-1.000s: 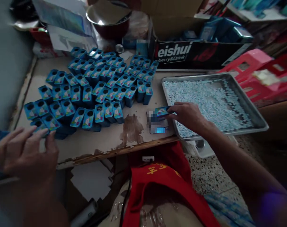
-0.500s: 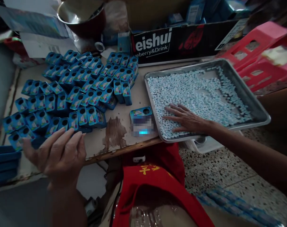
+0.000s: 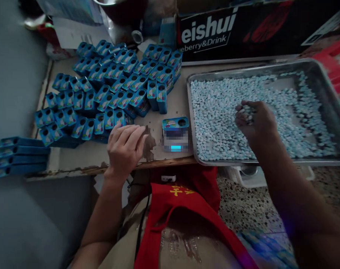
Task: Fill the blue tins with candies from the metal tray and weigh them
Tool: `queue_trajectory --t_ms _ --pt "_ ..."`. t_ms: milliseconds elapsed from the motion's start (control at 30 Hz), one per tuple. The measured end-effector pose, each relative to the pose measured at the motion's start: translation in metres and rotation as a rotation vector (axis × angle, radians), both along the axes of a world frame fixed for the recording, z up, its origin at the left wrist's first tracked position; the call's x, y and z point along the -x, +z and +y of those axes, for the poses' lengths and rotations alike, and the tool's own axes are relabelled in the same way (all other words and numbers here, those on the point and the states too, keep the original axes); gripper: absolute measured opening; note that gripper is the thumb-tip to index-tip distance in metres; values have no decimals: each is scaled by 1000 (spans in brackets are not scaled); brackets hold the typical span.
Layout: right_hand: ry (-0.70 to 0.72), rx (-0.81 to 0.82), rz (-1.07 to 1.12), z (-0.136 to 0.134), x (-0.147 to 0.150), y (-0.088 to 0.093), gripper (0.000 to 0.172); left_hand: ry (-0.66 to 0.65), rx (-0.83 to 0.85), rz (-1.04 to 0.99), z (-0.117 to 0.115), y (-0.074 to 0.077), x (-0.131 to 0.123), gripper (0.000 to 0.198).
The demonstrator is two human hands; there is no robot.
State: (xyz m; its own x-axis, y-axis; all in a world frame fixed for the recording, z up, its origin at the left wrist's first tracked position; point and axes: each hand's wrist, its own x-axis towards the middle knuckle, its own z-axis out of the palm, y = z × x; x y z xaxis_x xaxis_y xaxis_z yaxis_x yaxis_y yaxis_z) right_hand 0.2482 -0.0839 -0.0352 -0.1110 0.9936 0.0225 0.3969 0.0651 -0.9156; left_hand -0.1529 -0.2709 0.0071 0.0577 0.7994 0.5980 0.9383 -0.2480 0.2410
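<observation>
My right hand (image 3: 255, 119) is turned up over the metal tray (image 3: 196, 158), its fingers curled round several small pale-blue candies. More of these candies (image 3: 214, 116) spread across the tray. Near the table's front edge my left hand (image 3: 126, 147) hovers with loosely bent fingers and nothing visible in it. To its right, a blue candy box (image 3: 175, 122) with a round hole in its top rests on a small digital scale (image 3: 175, 144); the scale's display glows, but its figures are blurred out. Just beyond my left hand stand several rows of similar blue boxes (image 3: 113, 87).
A black carton (image 3: 209, 37) with white lettering stands behind the tray. More blue boxes (image 3: 22, 157) are stacked at the table's left corner. At the right is a red plastic object (image 3: 336, 71). Below the tray sits a clear plastic container (image 3: 251, 177).
My right hand has lifted from lying flat on the candies and now holds some in curled fingers. My left hand has come right toward the scale. The view has shifted.
</observation>
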Motion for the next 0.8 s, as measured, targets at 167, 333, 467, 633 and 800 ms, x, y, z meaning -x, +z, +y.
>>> queue_trajectory --t_ms 167,333,467,633,800 --pt "9 263 410 -13 -2 3 50 30 136 -275 4 3 -17 38" --pt "-29 325 648 -20 7 -26 39 -17 255 -551 7 -15 -30 62" --pt "-137 337 991 -8 9 -51 24 -54 293 -638 25 -40 -47 83" --pt "-11 350 864 -17 20 -34 27 -188 312 -614 57 -42 -71 48" --pt "94 194 739 -23 50 31 49 -355 199 -546 83 -5 -91 40"
